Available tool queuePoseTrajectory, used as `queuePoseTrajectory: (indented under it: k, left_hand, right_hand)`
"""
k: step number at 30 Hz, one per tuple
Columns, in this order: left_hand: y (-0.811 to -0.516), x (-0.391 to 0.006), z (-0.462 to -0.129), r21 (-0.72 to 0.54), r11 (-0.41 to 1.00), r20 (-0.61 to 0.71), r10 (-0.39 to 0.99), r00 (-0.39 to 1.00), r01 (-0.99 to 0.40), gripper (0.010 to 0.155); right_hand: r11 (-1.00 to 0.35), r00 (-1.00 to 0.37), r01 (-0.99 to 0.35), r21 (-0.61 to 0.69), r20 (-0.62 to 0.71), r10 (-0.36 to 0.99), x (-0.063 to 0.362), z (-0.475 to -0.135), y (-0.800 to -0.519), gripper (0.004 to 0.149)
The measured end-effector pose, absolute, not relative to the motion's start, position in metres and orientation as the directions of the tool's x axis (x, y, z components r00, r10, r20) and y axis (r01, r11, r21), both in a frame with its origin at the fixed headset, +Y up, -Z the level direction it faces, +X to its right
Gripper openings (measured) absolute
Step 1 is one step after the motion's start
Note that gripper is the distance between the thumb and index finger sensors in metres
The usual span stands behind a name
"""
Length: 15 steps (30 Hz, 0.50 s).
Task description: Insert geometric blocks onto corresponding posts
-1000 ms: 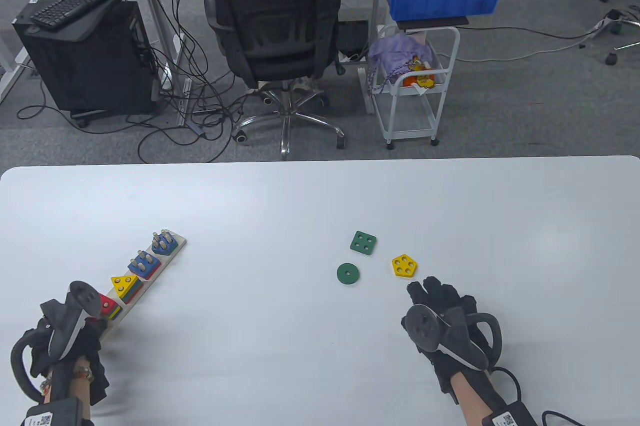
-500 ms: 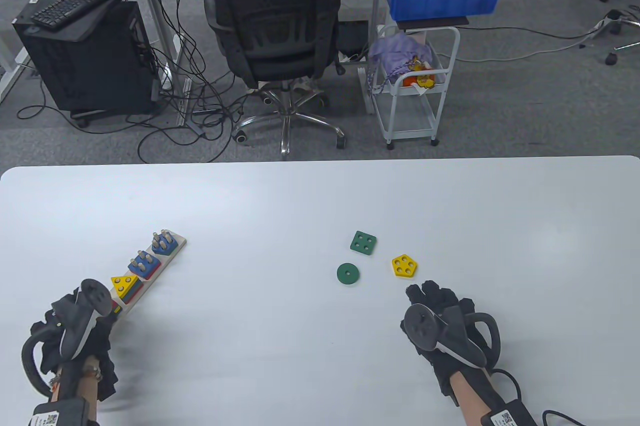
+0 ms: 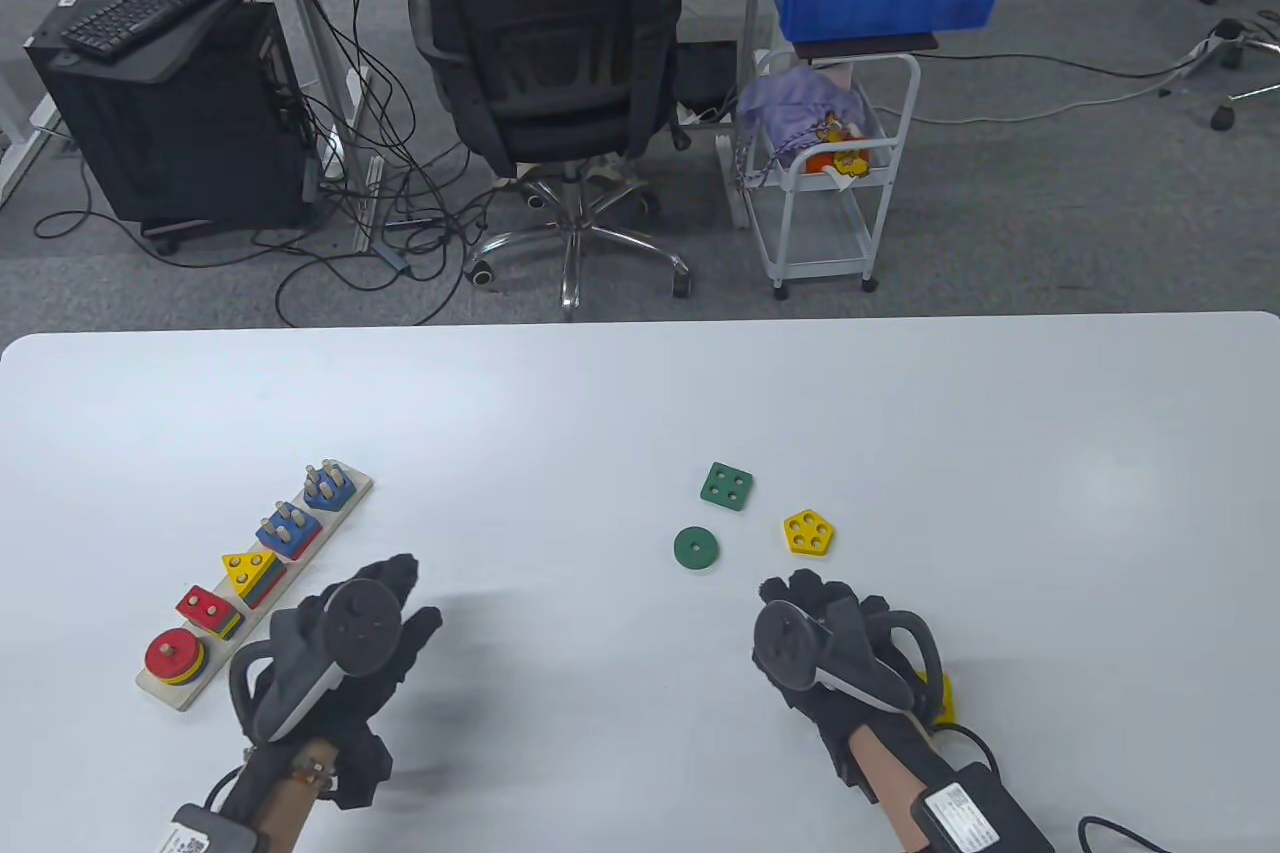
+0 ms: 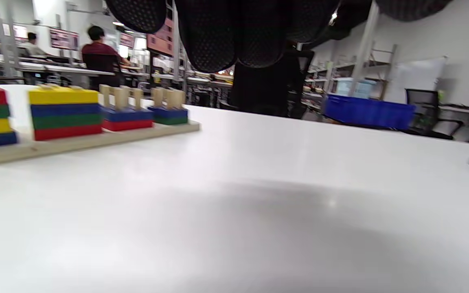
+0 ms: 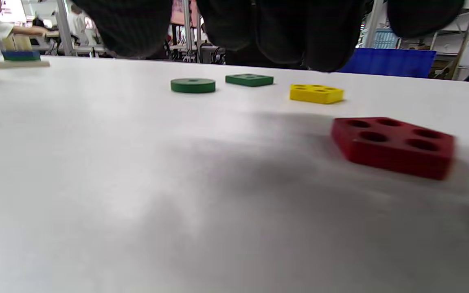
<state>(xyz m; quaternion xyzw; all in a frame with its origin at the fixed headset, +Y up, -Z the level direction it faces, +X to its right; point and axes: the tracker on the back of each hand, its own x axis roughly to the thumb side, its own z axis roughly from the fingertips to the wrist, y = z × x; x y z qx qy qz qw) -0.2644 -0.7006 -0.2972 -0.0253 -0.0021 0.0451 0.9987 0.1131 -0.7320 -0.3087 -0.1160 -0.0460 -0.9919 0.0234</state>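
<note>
Blocks, green disc (image 3: 696, 548), green square (image 3: 727, 485), yellow pentagon (image 3: 809, 532), lie flat; both hands' grip unclear.

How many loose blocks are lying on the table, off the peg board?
4: green square block, green disc, yellow pentagon block, and a red block below the right hand. Others may be hidden.

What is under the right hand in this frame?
In the table view, the right hand covers most of it; only a yellow block corner shows. The right wrist view shows a red pentagon block with five holes on the white table.
</note>
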Motion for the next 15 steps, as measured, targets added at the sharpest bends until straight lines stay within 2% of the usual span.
queuePoseTrajectory:
  k: [4, 8, 11, 13, 15]
  left_hand:
    - [-0.707, -0.248, -0.293, -0.051, 0.998, 0.057, 0.028, 0.998, -0.025, 0.064]
    - [-0.710, -0.247, -0.293, -0.066, 0.998, 0.068, 0.024, 0.997, -0.019, 0.065]
    - [-0.714, -0.249, -0.294, -0.090, 0.996, 0.064, 0.019, 0.998, -0.013, 0.064]
    - [-0.717, -0.250, -0.295, -0.094, 0.996, 0.053, 0.008, 0.999, -0.003, 0.064]
    - [-0.719, -0.251, -0.296, -0.099, 0.995, 0.042, -0.004, 0.999, 0.008, 0.064]
  right_hand:
    - [-0.985, -0.962, 0.140, 0.096, 0.248, -0.113, 0.084, -0.337, -0.731, 0.066]
    - [-0.979, -0.963, 0.156, 0.131, 0.239, -0.122, 0.057, -0.365, -0.731, 0.066]
    - [-0.977, -0.965, 0.177, 0.123, 0.217, -0.147, 0.036, -0.388, -0.738, 0.064]
    - [-0.984, -0.963, 0.168, 0.053, 0.224, -0.152, 0.027, -0.397, -0.744, 0.062]
    - [-0.971, -0.954, 0.223, 0.083, 0.225, -0.200, 0.018, -0.405, -0.748, 0.061]
